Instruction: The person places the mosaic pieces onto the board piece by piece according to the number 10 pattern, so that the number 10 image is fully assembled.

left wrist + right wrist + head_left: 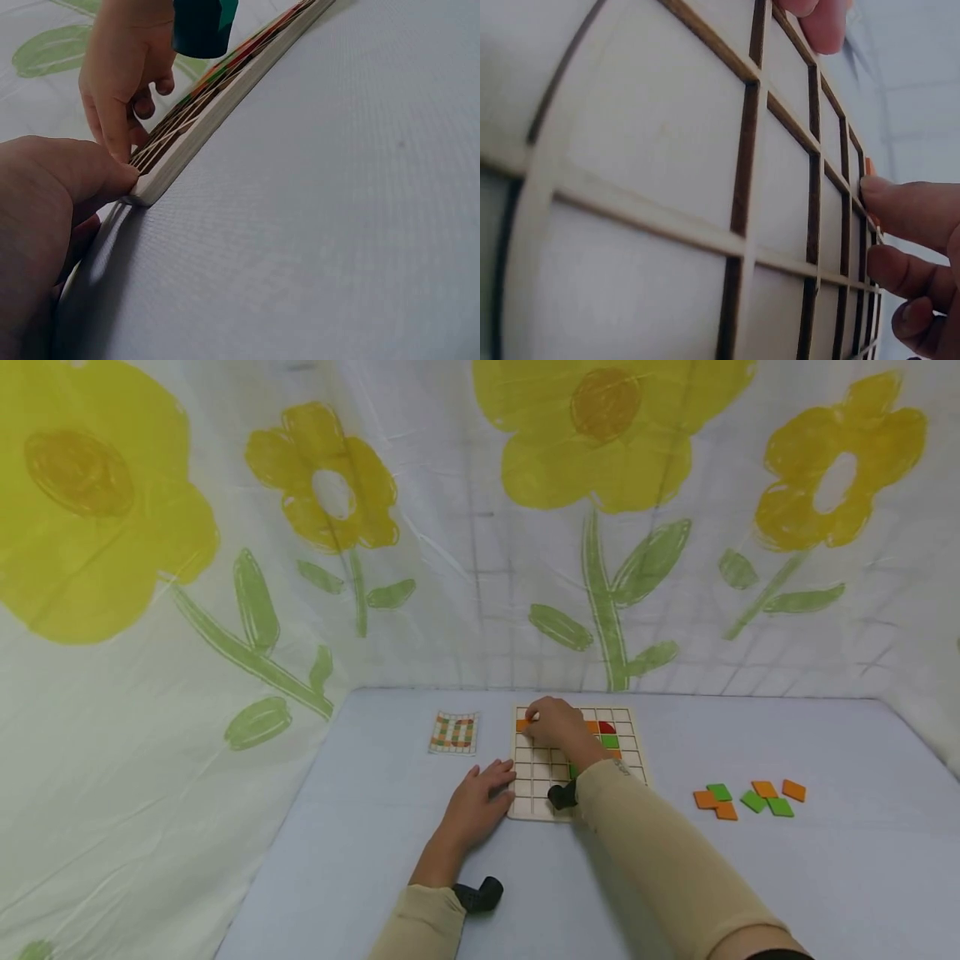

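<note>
1. The wooden grid board (577, 760) lies flat on the pale blue table (750, 877), in the middle in front of the person.
2. The right hand (553, 723) is over the far left corner of the board, its fingertips (889, 201) pressing down on an orange tile (522, 725) there. The fingers are bent onto the tile, but I cannot tell if they pinch it or only push it.
3. The left hand (476, 802) rests flat on the table, fingers relaxed, and touches the near left edge of the board. It holds nothing.
4. In my judgement the work is at an early stage: only a few orange, red and green tiles sit in the top rows, and most cells are bare.
5. Loose tiles (750, 797), orange and green, wait on the table well apart to the right.
6. A pattern card (454, 732) lies just left of the board. Nothing blocks the free cells except the right forearm, which crosses over them.
</note>
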A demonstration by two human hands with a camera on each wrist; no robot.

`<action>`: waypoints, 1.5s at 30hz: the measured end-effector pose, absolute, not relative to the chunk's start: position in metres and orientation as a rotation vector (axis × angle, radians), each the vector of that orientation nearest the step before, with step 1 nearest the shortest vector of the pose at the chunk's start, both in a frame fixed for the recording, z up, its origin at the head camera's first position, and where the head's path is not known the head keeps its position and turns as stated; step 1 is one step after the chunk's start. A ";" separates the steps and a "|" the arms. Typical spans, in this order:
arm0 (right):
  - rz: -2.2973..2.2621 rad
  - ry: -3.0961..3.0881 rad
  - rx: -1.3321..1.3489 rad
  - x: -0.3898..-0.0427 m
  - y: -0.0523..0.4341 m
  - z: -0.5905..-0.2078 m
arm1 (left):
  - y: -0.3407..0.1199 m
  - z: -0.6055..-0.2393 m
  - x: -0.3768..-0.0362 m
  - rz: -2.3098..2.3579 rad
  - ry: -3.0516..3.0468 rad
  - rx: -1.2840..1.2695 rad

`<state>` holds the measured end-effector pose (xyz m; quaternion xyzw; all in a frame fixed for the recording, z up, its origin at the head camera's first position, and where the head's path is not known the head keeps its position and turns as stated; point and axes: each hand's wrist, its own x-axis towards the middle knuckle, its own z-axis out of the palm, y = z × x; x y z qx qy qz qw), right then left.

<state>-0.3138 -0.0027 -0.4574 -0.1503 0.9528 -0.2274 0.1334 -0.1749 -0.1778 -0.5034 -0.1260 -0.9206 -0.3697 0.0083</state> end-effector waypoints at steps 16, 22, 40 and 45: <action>-0.857 2.787 -0.411 -0.271 0.105 -0.432 | -0.176 -0.507 -0.174 -1.139 -2.857 -0.370; -0.802 2.812 -0.355 -0.247 0.172 -0.438 | -0.176 -0.506 -0.174 -1.132 -2.825 -0.407; -0.558 2.761 -0.038 -0.208 0.261 -0.446 | -0.175 -0.505 -0.175 -1.149 -2.854 -0.358; -0.570 2.782 -0.056 -0.212 0.256 -0.449 | -0.175 -0.505 -0.175 -1.154 -2.864 -0.359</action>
